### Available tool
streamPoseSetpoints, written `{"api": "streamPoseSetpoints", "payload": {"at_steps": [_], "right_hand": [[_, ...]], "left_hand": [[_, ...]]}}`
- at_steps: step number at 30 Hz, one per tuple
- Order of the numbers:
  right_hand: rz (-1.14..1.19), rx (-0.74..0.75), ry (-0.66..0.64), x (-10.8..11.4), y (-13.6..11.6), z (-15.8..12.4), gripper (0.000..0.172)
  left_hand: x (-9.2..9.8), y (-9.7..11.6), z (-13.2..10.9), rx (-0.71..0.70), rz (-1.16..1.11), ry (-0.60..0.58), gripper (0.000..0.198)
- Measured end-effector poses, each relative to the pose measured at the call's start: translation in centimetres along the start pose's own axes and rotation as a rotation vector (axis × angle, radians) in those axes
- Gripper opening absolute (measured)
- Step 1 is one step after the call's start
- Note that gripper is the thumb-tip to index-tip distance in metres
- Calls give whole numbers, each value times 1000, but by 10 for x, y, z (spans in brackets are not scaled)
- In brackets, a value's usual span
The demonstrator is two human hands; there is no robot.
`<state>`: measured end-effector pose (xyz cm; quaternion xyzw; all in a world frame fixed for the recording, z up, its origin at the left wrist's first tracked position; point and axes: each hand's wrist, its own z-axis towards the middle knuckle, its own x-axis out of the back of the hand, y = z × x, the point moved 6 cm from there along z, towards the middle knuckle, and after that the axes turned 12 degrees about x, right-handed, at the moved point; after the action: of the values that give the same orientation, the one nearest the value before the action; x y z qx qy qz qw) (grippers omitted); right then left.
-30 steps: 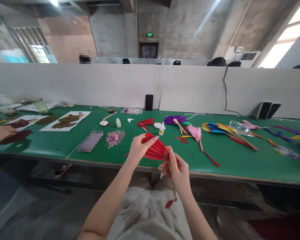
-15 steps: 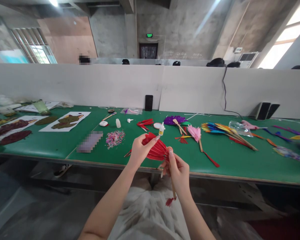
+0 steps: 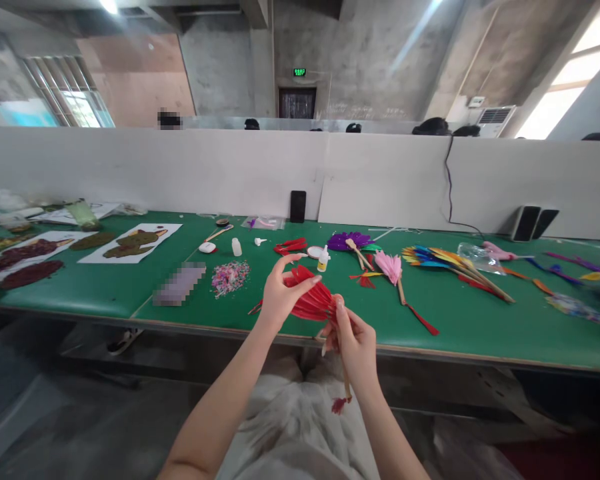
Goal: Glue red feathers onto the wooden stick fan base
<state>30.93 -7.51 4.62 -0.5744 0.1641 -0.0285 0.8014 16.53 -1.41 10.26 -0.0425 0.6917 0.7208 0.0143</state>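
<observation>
A red feather fan (image 3: 314,301) is held up over the table's near edge, its feathers spread to the upper left. My right hand (image 3: 354,337) pinches the base of the feathers, where they meet the wooden handle (image 3: 347,377). From the handle's lower end hangs a dark red tassel (image 3: 339,405). At the fan's left side is my left hand (image 3: 281,293), thumb lying across the feathers and index finger raised apart from it; its other fingers are mostly hidden. Just beyond the fan stands a small glue bottle (image 3: 323,260) with a yellow label.
Loose red feathers (image 3: 291,246) lie behind the fan. Rightward are a purple feather fan (image 3: 347,241), a pink one (image 3: 389,265) and multicoloured ones (image 3: 437,257). Leftward are a pile of colourful bits (image 3: 230,277) and a white bottle (image 3: 237,247). A white partition (image 3: 220,170) borders the green table (image 3: 180,320).
My left index finger has lifted away from the feathers, widening the gap to the thumb. The fan and my right hand have shifted very slightly left.
</observation>
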Motion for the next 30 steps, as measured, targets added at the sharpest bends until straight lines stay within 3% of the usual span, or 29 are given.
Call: {"api": "streamPoseSetpoints", "payload": {"at_steps": [5,10,12,16,18,20,23,26,30], "right_hand": [[21,-37,6,5,7,1,51],[19,-40,2,7,12,2,53],[13,-41,3,6,12,2,54],[-3,-43,-12,3,14,2,54],[-2,-43,-20,5,19,4,53],[0,-57,6,11,28,7,52],[25,-106,83,25,48,14,51],[50,-148,121,33,68,20,49],[46,-194,93,31,86,32,53]], "left_hand": [[26,1,14,-67,-128,191,39],[43,5,17,-142,-98,232,29],[38,8,11,-170,4,210,34],[10,12,-1,-255,290,-4,61],[9,8,0,-260,314,-19,58],[28,0,7,-242,280,110,42],[71,-23,19,-206,359,339,32],[99,-53,22,-218,618,371,29],[108,-88,8,-327,1029,411,29]]}}
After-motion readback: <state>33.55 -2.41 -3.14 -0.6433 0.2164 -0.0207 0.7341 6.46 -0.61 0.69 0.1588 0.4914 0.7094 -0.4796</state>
